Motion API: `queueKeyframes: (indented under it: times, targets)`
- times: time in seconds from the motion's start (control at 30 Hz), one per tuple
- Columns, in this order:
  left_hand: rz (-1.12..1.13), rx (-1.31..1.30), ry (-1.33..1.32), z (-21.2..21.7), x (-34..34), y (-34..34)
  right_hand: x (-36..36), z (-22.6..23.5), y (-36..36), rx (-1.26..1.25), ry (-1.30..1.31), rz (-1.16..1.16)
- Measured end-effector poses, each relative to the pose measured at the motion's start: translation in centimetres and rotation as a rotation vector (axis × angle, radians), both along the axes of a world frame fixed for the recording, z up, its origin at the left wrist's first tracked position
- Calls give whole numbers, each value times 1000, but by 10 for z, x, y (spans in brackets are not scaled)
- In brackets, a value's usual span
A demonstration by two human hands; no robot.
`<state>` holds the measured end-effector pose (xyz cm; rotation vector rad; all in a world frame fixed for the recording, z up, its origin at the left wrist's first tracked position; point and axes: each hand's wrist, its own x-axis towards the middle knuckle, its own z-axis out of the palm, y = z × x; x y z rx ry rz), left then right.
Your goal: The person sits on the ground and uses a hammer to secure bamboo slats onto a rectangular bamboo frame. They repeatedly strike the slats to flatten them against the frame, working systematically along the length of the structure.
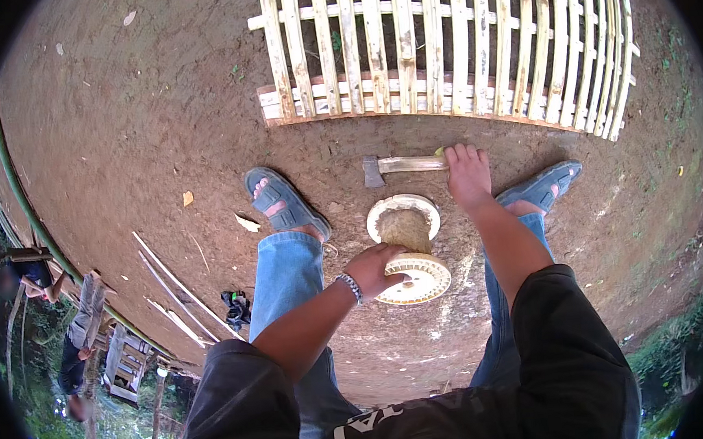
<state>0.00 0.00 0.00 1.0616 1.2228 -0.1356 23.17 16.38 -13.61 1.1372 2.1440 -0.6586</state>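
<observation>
My right hand (469, 174) is closed around the wooden handle of a hatchet (405, 164), which lies low along the dirt with its grey metal head pointing left. My left hand (375, 271), with a bracelet at the wrist, grips the near rim of a pale yellow spool (404, 230). The thumb rests over the rim's ribbed face, and the other fingers are partly hidden beneath it. Round flanges cap both ends of the spool, and its middle is brown and dirty. It sits between my sandalled feet, just nearer to me than the hatchet.
Ahead lies a lattice panel of pale split-bamboo slats (437, 42). Thin bamboo strips (179, 289) and a small black object (235, 307) are on the ground to my left. Two people (72, 361) are at the far left, near a long green pole (19, 186) and a wooden frame (128, 364).
</observation>
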Motion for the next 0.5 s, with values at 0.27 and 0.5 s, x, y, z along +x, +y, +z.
queueKeyframes:
  times: [0.27,0.5]
  targets:
    - [-91,-185,-203,-1,13,-42,4,10,-14,-303,71,-68]
    - [-224,-146,-225,-20,66,-145,2,100,28,-356,-7,-179]
